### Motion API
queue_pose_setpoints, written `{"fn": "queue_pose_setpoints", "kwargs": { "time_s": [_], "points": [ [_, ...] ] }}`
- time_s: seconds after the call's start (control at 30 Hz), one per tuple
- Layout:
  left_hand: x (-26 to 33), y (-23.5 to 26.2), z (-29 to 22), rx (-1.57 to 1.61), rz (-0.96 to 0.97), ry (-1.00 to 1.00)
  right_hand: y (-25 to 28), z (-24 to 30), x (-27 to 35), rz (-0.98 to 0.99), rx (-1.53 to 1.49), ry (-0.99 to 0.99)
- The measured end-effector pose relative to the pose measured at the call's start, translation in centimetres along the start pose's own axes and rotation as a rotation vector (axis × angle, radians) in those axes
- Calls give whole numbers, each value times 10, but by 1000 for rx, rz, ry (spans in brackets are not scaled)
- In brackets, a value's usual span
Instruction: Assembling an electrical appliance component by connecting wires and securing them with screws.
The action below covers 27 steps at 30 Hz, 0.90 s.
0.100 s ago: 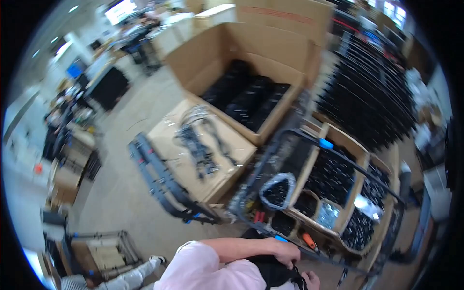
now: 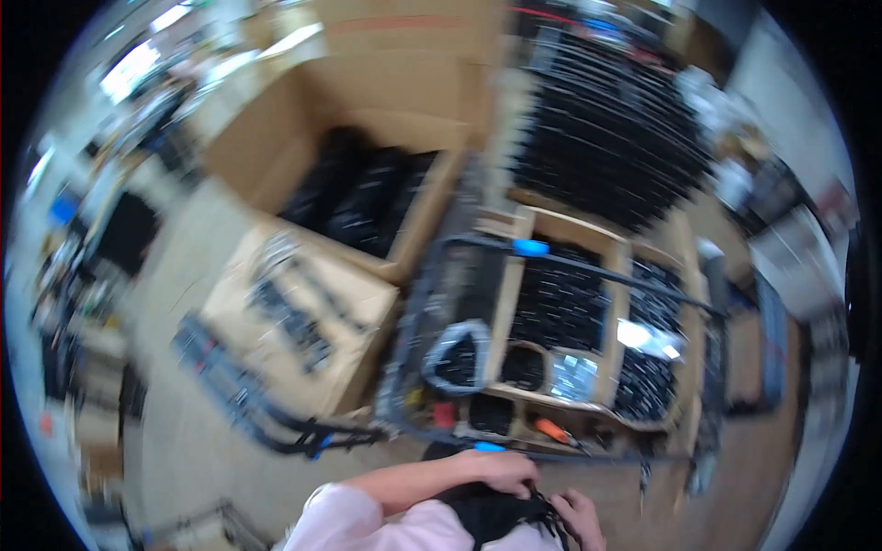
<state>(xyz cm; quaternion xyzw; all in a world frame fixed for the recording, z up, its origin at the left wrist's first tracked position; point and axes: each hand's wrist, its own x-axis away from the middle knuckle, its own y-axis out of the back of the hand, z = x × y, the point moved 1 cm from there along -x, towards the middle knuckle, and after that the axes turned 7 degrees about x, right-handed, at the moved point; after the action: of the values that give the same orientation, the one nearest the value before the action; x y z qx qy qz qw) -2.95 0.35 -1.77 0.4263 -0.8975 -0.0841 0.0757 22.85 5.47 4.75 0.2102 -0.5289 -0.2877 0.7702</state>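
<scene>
At the bottom middle, a black fabric item with thin straps lies against my pink shirt; blur hides whether it is a bag or an apron. My left hand reaches across my body, its fingers curled down onto the upper edge of the cloth. Just to the right, my right hand has bent fingers against the black straps. Whatever is pinched between those fingers cannot be made out. Both hands stay close to my waist, in front of the wooden parts tray.
The tray holds small black parts, a clear bag and an orange-handled tool. A dark tubular frame surrounds it. Leftward stand an open carton, a closed carton carrying grey cables, and curved dark rails. Stacked black bars rise behind.
My view has swung right, so the cartons and tray sit further left. More of my right hand shows beside the straps. My left hand keeps its hold at the black cloth.
</scene>
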Motion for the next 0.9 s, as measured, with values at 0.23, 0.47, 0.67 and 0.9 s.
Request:
{"fn": "queue_pose_setpoints", "kwargs": {
  "time_s": [0.23, 0.47, 0.67, 0.9],
  "points": [
    [112, -22, 26, 209, 49, 266, -105, -15, 1, 116, -335, -8],
    [151, 37, 16, 514, -659, 444, -114, -12, 10, 132, -22, -38],
    [162, 69, 31, 143, -1123, 490, -95, -14, -2, 114, 64, 54],
    [78, 38, 23, -278, -812, 276, -36, -54, -36, -324, -16, 142]
  ]
}}
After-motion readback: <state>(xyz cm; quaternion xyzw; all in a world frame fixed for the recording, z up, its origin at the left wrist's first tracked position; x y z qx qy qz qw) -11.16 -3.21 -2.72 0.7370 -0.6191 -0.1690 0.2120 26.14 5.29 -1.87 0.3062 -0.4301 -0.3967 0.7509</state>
